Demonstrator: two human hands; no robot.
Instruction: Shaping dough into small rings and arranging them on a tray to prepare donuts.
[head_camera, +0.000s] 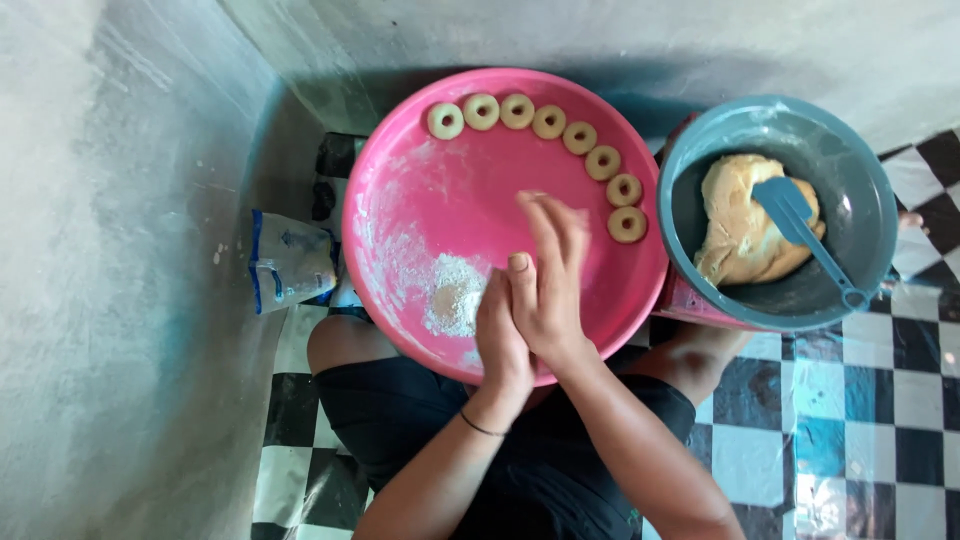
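My left hand and my right hand are pressed palm to palm over the near middle of a round pink tray. The right hand lies over the left with its fingers stretched out. Whatever is between the palms is hidden. Several small ring-shaped dough pieces sit in an arc along the tray's far and right rim. A little heap of flour lies on the tray just left of my hands. A thin dark band circles my left wrist.
A grey-blue bowl stands to the tray's right, holding a lump of pale dough and a blue spatula. A flour bag lies by the grey wall on the left. Black-and-white checked floor lies below.
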